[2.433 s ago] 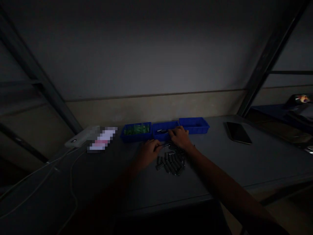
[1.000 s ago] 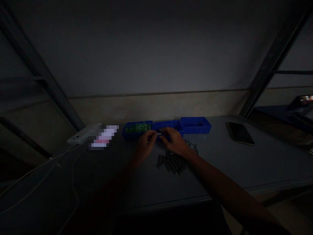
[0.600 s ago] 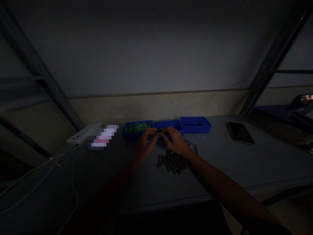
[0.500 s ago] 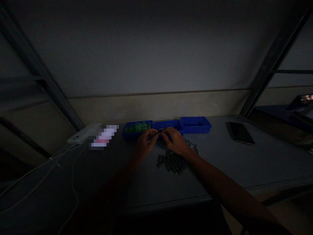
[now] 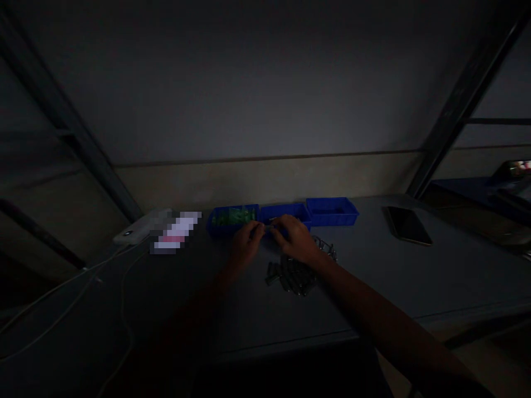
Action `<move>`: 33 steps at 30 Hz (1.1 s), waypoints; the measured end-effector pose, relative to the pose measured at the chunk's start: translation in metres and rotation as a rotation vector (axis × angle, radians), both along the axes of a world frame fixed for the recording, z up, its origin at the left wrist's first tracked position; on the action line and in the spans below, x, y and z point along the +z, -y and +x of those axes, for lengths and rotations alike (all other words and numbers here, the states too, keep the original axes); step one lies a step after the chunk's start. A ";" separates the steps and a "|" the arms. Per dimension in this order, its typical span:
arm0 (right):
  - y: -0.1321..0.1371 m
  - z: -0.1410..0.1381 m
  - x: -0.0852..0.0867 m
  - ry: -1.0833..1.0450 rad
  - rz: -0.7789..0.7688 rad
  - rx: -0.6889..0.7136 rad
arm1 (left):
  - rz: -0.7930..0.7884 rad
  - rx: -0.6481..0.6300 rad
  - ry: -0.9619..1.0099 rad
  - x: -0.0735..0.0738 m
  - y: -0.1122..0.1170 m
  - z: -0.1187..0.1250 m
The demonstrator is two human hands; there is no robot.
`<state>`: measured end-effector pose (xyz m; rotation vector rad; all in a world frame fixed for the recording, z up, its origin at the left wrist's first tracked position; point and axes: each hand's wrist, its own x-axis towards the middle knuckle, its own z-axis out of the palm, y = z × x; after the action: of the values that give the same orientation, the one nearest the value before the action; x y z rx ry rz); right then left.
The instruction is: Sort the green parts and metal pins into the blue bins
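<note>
My left hand (image 5: 247, 241) and my right hand (image 5: 293, 237) meet in front of the bins, both with fingertips pinched on a small metal piece (image 5: 268, 226). It is too dark and small to name its kind. Behind them stands the middle blue bin (image 5: 286, 209), its inside partly hidden by my right hand. The left blue bin (image 5: 211, 225) holds green pieces and clear plastic. Below my right wrist lies a pile of dark metal cylinders (image 5: 292, 276), and several thin shiny metal parts (image 5: 327, 247) lie beside that wrist.
A third blue bin (image 5: 332, 213) stands to the right. Farther right lies a dark phone (image 5: 409, 225). At the left are a white device (image 5: 136, 232), a blurred-out bright screen (image 5: 178, 232) and white cables (image 5: 123, 287) across the grey table (image 5: 257, 326). Metal posts rise at both sides.
My left fingers have closed tighter round the small metal piece, and the gap between my two hands looks narrower. The picture is a little darker. Bins and pile stay put.
</note>
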<state>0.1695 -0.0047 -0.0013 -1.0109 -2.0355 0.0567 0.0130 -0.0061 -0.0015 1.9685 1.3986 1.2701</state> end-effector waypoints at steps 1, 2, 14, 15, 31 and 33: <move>0.000 0.000 0.000 0.001 0.005 -0.005 | 0.008 -0.006 0.015 0.000 0.000 0.000; 0.000 0.000 0.000 -0.001 0.006 -0.012 | 0.018 -0.013 0.030 -0.001 0.000 0.000; -0.001 0.000 -0.003 -0.063 -0.031 0.006 | 0.083 0.005 0.002 -0.002 0.000 0.000; -0.001 0.000 -0.003 -0.069 -0.019 0.023 | 0.081 0.012 -0.008 -0.001 0.000 0.000; -0.004 0.001 -0.001 -0.011 0.010 0.021 | 0.090 -0.048 -0.013 -0.003 0.005 0.003; -0.003 0.002 -0.002 -0.001 -0.016 0.017 | 0.096 -0.037 -0.033 -0.003 0.005 0.003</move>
<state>0.1711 -0.0012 -0.0030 -1.0037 -2.0457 0.0823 0.0160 -0.0107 -0.0043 2.0781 1.3329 1.3161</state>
